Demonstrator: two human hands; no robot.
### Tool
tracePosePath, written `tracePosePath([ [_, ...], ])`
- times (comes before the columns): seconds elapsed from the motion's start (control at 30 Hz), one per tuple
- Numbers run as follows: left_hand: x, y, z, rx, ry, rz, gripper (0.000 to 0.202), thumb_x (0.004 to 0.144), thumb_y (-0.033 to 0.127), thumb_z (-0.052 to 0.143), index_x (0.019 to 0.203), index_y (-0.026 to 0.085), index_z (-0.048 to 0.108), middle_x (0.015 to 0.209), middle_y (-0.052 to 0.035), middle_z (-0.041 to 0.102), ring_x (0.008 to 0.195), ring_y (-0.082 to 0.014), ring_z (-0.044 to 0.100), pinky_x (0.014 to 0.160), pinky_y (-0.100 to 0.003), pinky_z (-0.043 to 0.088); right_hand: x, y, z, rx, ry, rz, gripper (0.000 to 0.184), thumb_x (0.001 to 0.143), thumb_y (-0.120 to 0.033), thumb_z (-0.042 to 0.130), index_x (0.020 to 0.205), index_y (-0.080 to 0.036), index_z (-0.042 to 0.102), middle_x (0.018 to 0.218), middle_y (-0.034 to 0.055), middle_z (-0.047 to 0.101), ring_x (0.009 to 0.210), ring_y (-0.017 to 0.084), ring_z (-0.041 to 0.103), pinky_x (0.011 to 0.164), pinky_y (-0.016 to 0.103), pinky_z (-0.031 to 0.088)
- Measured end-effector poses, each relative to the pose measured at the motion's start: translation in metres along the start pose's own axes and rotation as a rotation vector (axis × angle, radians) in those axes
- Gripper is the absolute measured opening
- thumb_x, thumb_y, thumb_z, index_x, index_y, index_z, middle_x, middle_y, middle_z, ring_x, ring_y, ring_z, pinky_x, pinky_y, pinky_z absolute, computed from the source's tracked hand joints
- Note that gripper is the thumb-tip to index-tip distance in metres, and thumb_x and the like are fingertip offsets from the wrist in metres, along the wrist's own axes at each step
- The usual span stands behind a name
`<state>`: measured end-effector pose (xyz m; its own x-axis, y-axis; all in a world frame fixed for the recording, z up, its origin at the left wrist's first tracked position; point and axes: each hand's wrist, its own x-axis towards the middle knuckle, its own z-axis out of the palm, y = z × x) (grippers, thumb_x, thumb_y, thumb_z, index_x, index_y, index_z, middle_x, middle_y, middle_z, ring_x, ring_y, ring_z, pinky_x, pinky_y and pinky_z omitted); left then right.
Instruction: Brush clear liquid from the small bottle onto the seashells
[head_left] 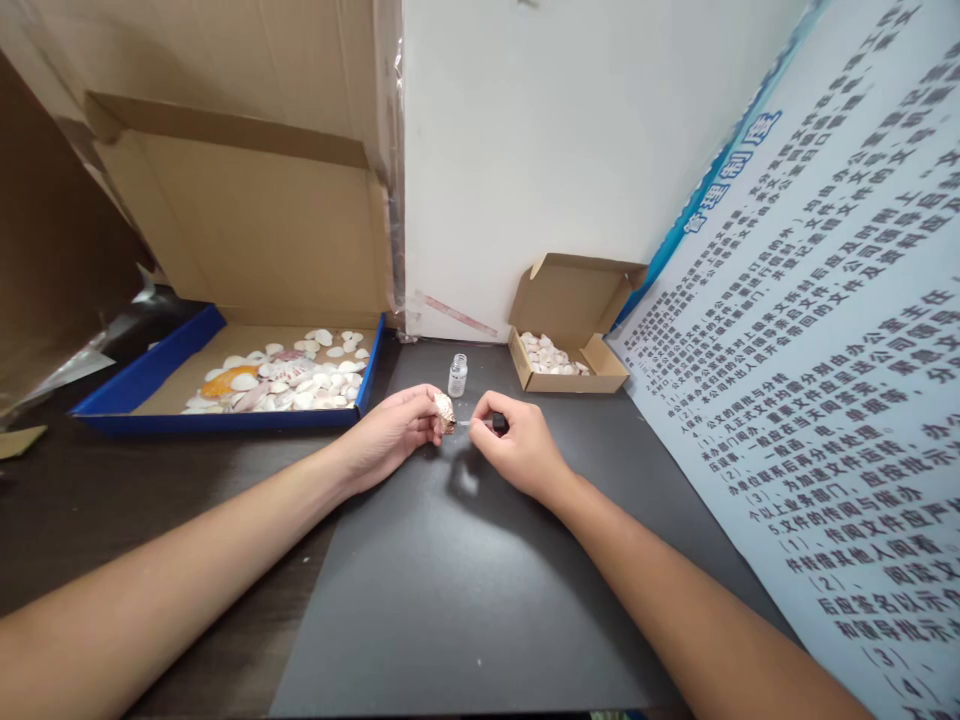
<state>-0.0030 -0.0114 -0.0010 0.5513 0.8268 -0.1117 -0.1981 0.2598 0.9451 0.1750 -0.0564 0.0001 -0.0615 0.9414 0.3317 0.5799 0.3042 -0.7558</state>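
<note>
Pinching a small shell (445,411) between thumb and fingertips, the left hand (394,430) lies low over a matte black mat (465,580), wrist straight, forearm running in from the lower left. The shell is rounded and ribbed, pale cream with tan mottling. It sticks out past the fingertips towards the right hand (521,450), its long axis roughly up and down and a little tilted.

The right hand closes thumb and forefinger tightly round the black cap of a thin brush (487,424), the other fingers curled under, knuckles up. The brush lies nearly level, long axis left to right, its pale tip pointing at the shell. Whether the tip touches the shell or stops just short of it cannot be told.

Just beyond the gap between the two sets of fingertips stands a small clear glass vial (457,376), upright. Farther beyond the left fingers lies a shallow blue-rimmed tray (150,365) with a brown cardboard floor, strewn with flat white and pinkish shells. Beyond the right fingers a small open carton (574,300) of brown cardboard holds more pale shells. To the right of the right hand a glossy printed poster (825,380) slants upward.
</note>
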Motion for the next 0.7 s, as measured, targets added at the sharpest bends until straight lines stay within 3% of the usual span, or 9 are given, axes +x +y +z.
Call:
tracePosePath([
  [0.1, -0.0006, 0.0000, 0.0003, -0.017, 0.012, 0.017, 0.005, 0.079, 0.017, 0.058, 0.074, 0.015, 0.060, 0.072, -0.0018, 0.058, 0.069, -0.0128, 0.053, 0.068, -0.025, 0.043, 0.0006, 0.0003, 0.0000, 0.001, 0.022, 0.030, 0.012, 0.074, -0.021, 0.055, 0.063, -0.019, 0.051, 0.058, -0.0047, 0.051, 0.055, 0.010, 0.045, 0.056, 0.022, 0.035],
  [0.37, 0.0005, -0.0019, -0.0007, -0.125, 0.025, 0.044, 0.005, 0.076, 0.016, 0.065, 0.076, 0.014, 0.061, 0.074, -0.0023, 0.060, 0.073, -0.0137, 0.057, 0.074, -0.027, 0.047, -0.0036, -0.0015, 0.0023, 0.032, 0.014, -0.051, 0.015, 0.082, -0.026, 0.059, 0.069, -0.018, 0.057, 0.062, -0.0035, 0.058, 0.058, 0.010, 0.050, 0.058, 0.022, 0.037],
  [0.7, -0.0009, 0.0033, 0.0026, -0.168, 0.060, 0.092, 0.009, 0.073, 0.016, 0.066, 0.075, 0.015, 0.057, 0.075, -0.0014, 0.063, 0.071, -0.0129, 0.057, 0.074, -0.028, 0.045, -0.0027, -0.0002, 0.0026, -0.070, -0.125, 0.034, 0.022, 0.082, -0.026, 0.058, 0.062, -0.019, 0.052, 0.058, -0.0035, 0.057, 0.054, 0.010, 0.048, 0.055, 0.022, 0.034],
])
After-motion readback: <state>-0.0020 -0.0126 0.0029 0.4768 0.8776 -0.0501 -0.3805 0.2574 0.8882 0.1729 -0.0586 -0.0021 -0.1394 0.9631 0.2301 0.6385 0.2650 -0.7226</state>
